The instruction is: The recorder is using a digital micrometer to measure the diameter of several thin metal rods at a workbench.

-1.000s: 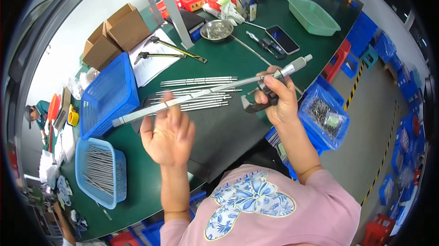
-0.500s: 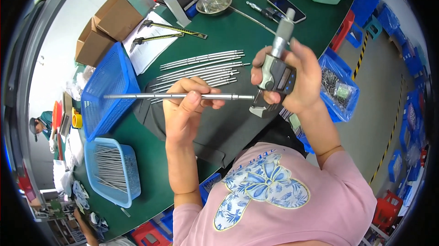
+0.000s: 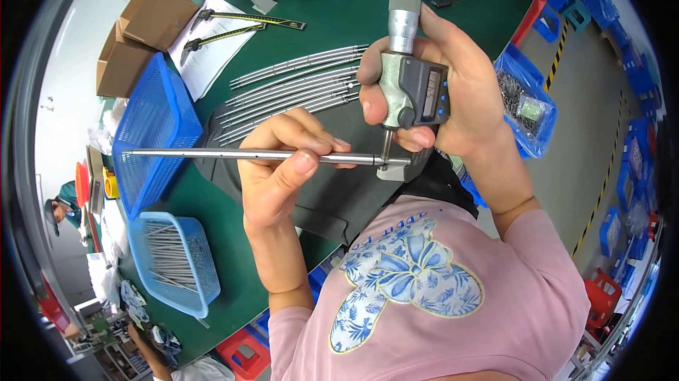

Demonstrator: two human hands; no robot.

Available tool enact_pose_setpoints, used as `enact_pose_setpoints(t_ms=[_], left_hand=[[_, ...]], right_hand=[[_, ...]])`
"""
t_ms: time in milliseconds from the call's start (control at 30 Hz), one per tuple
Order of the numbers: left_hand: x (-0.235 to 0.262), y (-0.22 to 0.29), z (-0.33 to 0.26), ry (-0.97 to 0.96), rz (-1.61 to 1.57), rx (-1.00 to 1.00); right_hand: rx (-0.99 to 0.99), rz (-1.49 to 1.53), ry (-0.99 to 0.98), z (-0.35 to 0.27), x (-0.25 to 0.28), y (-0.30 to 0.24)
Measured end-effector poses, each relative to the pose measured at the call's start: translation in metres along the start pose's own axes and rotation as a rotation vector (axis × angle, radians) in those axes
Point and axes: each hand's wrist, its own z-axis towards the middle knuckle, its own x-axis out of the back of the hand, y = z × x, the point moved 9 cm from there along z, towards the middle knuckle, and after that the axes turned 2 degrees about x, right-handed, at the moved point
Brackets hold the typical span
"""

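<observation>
Rod (image 3: pixel 233 155) in left hand (image 3: pixel 283 169)

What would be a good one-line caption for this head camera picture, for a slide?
Left hand holds a long metal rod in a digital micrometer gripped by the right hand, above a green table.

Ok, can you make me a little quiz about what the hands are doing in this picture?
1. True or false: the left hand holds a long metal rod.
2. Which tool does the right hand hold? A digital micrometer, B hammer, C scissors.
3. Fill in: more rods lie in the lower blue ____.

Key: 1 true. 2 A. 3 basket.
</observation>
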Motion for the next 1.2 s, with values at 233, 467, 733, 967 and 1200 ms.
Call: enact_pose_setpoints(t_ms=[233,467,733,967,1200], left_hand=[[0.0002,-0.0029,0.0007,0.001,0.005,0.018],[0.0005,-0.0010,0.0012,-0.012,0.008,-0.001],[0.0011,-0.0022,0.0013,-0.010,0.012,0.009],[0.0002,-0.0039,0.0016,-0.022,0.020,0.024],[-0.0016,-0.0061,0.0034,-0.035,0.008,0.033]], right_hand=[[-0.025,0.041,-0.034,-0.0007,0.0007,0.0032],[-0.016,0.046,-0.025,0.0001,0.0023,0.0035],[-0.008,-0.021,0.033,0.0006,0.0021,0.0019],[-0.006,-0.024,0.008,0.0003,0.0026,0.0029],[0.026,-0.072,0.011,0.0005,0.0033,0.0007]])
